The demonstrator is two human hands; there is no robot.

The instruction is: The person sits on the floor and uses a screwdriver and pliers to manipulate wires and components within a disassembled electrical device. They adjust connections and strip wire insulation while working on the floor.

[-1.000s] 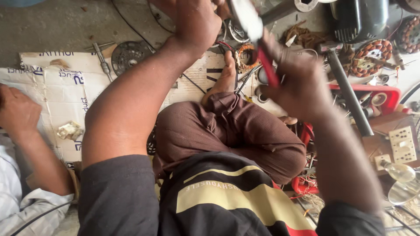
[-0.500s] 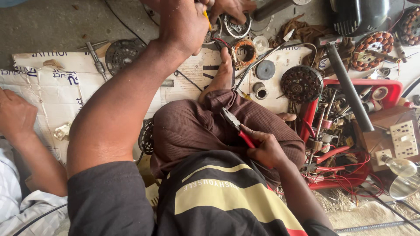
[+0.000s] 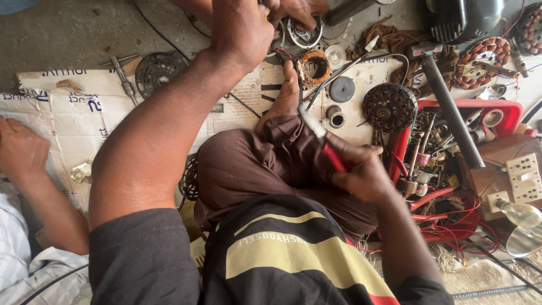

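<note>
At 9 o'clock, another person's hand resting on the flattened cardboard that covers the floor, sleeve striped and pale. Near it, at 10 o'clock, a screwdriver lying beside a round grey fan grille.

At 12 o'clock, the left hand, arm stretched far forward, reaching down onto a ring-shaped metal part at the top edge; impossible to tell whether closed on it or only pressing (fingers hidden behind the back of the hand). Another hand also touching the same part from above. Just below, a copper motor winding, next to a bare foot.

Near the centre, slightly toward 3 o'clock, the right hand closed around red-handled pliers, held above the bent knee, metal tip pointing toward 11 o'clock.

Further to 2 o'clock, a dark round rotor plate on the cardboard, then a red tray full of tools and red wires, a long dark pipe lying across it. At 3 o'clock, a white socket board and a clear light bulb.
</note>
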